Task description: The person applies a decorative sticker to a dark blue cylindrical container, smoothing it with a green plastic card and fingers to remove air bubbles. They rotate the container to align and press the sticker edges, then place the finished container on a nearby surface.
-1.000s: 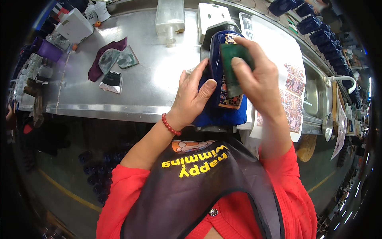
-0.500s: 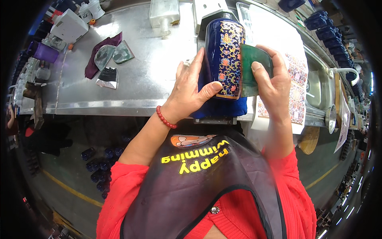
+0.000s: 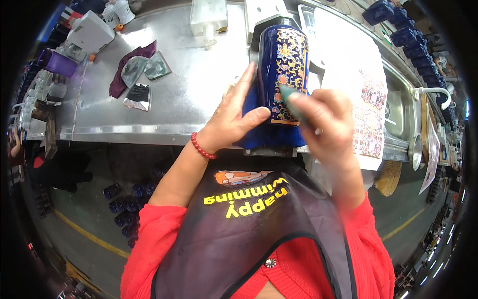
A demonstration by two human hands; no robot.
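Rubbing a green pad over the patterned face of a dark blue vase.

Right hand, fingers closed on the green pad, has shifted from the vase's right side onto its front; left hand, open, braces the vase lying on the steel bench, suggesting smoothing continues.

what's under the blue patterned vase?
A blue cloth lies under the vase, on the metal bench. The left hand steadies the vase; the right hand presses a green pad. The vase hides its contact area.

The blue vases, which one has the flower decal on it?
The tall blue vase between both hands, on the blue cloth. The small blue vases lined up top right show no decal.
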